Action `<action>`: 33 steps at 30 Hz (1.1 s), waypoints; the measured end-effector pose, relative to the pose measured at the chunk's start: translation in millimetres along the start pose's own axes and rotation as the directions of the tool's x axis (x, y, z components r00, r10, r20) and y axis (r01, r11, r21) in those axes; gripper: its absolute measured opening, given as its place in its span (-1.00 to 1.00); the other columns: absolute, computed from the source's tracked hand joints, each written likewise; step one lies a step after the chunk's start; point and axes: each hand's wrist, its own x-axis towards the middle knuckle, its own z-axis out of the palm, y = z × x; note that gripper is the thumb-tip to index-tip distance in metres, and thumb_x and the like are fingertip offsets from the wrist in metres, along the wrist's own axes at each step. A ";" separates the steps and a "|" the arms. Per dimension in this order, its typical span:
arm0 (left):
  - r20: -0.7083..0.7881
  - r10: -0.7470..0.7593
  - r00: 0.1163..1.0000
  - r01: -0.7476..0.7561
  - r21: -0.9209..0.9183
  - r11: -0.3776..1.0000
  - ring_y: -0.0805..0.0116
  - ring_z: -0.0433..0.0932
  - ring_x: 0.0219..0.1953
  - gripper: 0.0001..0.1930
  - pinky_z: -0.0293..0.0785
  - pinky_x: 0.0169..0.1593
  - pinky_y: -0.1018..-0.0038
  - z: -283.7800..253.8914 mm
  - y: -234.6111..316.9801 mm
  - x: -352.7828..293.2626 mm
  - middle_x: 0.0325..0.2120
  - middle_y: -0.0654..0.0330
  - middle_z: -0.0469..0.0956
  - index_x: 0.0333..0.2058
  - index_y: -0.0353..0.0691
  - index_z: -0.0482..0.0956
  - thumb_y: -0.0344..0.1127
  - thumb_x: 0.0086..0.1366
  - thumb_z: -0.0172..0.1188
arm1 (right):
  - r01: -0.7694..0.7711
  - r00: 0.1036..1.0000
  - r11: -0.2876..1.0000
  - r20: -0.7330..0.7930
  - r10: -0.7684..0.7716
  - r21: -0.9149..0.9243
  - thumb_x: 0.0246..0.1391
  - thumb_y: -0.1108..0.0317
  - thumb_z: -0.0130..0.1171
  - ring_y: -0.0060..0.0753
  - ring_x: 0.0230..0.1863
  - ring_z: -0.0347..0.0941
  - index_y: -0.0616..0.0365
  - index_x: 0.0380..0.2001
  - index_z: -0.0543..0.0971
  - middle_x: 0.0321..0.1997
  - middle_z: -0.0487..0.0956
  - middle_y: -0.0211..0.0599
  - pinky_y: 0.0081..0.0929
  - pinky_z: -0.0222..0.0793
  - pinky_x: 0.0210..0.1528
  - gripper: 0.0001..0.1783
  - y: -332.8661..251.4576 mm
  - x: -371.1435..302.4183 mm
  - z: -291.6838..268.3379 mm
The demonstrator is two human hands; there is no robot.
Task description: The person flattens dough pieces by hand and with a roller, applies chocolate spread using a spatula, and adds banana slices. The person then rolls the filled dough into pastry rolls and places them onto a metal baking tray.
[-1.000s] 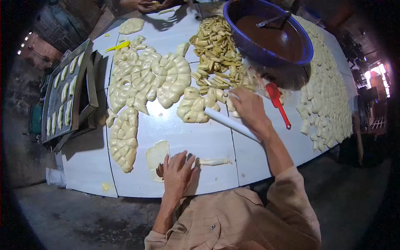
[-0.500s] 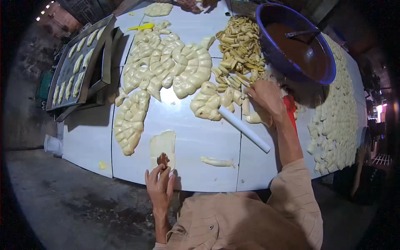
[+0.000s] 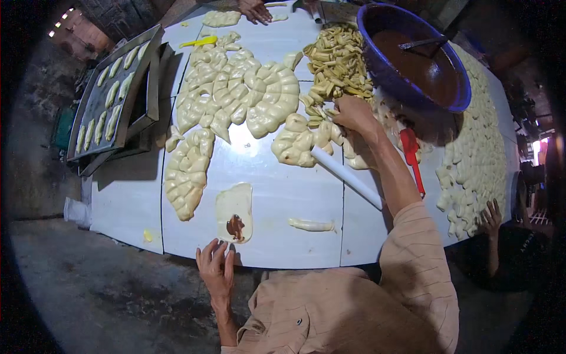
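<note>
the flat dough (image 3: 232, 205) is laid near the edge of the worktop (image 3: 283, 194), seemingly for easy reach, beside the empty, half-open left hand (image 3: 216, 269); whether slices (image 3: 336, 59) are gripped by the curled right hand (image 3: 356, 114) cannot be told.

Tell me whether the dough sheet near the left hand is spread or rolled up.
Spread flat: the dough sheet lies open on the white table, with brown paste exposed on top.

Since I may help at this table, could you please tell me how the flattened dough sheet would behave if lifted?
The flattened dough sheet would probably flop and stretch, looking thin and soft. The brown filling looks wet and glossy, so it might slide or smear.
</note>
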 end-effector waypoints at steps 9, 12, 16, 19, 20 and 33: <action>0.103 0.268 0.958 -0.258 -0.102 0.961 0.14 0.58 0.03 -0.72 0.19 0.33 -0.12 -18.8 -52.0 45.4 -0.04 0.15 0.61 -0.08 -0.11 0.68 -0.33 0.21 0.40 | -0.126 0.939 0.967 -0.289 0.189 0.222 0.04 0.10 0.28 0.08 -0.07 0.61 0.19 -0.15 0.70 -0.16 0.68 0.08 -0.10 0.49 0.00 -0.59 -19.3 -51.6 -2.8; 0.187 0.364 0.912 -0.333 -0.177 0.926 0.15 0.59 0.03 -0.71 0.20 0.34 -0.13 -25.6 -59.6 62.8 -0.07 0.17 0.63 -0.09 -0.10 0.68 -0.31 0.19 0.40 | 0.037 0.945 0.957 -0.320 0.060 0.289 0.09 0.10 0.25 -0.03 -0.10 0.62 0.21 -0.05 0.68 -0.15 0.68 0.03 -0.20 0.49 0.00 -0.54 -78.8 -104.5 -25.7; 0.178 0.516 0.838 -0.466 -0.259 0.846 0.20 0.59 -0.03 -0.70 0.26 0.28 -0.10 -12.9 -82.2 72.9 -0.11 0.21 0.63 -0.11 -0.06 0.68 -0.25 0.16 0.44 | -0.060 0.987 0.776 -0.077 0.139 0.628 0.07 0.22 0.33 -0.34 -0.36 0.61 0.24 0.00 0.62 -0.29 0.66 -0.10 -0.42 0.51 -0.25 -0.55 -155.7 -156.7 -1.5; 0.192 0.574 0.796 -0.504 -0.315 0.804 0.21 0.59 -0.10 -0.72 0.33 0.21 -0.05 -14.8 -83.0 84.9 -0.18 0.25 0.63 -0.15 -0.03 0.68 -0.26 0.14 0.46 | -0.087 0.996 0.693 0.063 0.060 0.716 0.09 0.24 0.34 -0.32 -0.46 0.62 0.26 -0.22 0.57 -0.37 0.66 -0.14 -0.38 0.50 -0.31 -0.68 -213.8 -189.6 18.8; 0.183 0.599 0.779 -0.526 -0.329 0.784 0.22 0.58 -0.13 -0.73 0.34 0.18 -0.02 -13.6 -83.5 86.5 -0.21 0.26 0.62 -0.16 -0.03 0.68 -0.28 0.13 0.46 | -0.130 0.990 0.645 0.132 0.046 0.753 0.11 0.20 0.34 -0.27 -0.44 0.63 0.23 -0.20 0.58 -0.37 0.66 -0.11 -0.35 0.50 -0.30 -0.67 -225.3 -199.0 28.1; 0.134 0.676 0.724 -0.594 -0.377 0.711 0.30 0.52 -0.27 -0.81 0.41 -0.03 0.25 -3.7 -81.0 95.9 -0.35 0.34 0.55 -0.26 -0.03 0.72 -0.29 0.12 0.46 | 0.255 0.967 0.819 -0.138 -0.215 0.513 0.13 0.21 0.36 -0.27 -0.36 0.58 -0.05 -0.13 0.72 -0.29 0.58 -0.33 -0.34 0.51 -0.31 -0.76 -261.4 -225.2 84.3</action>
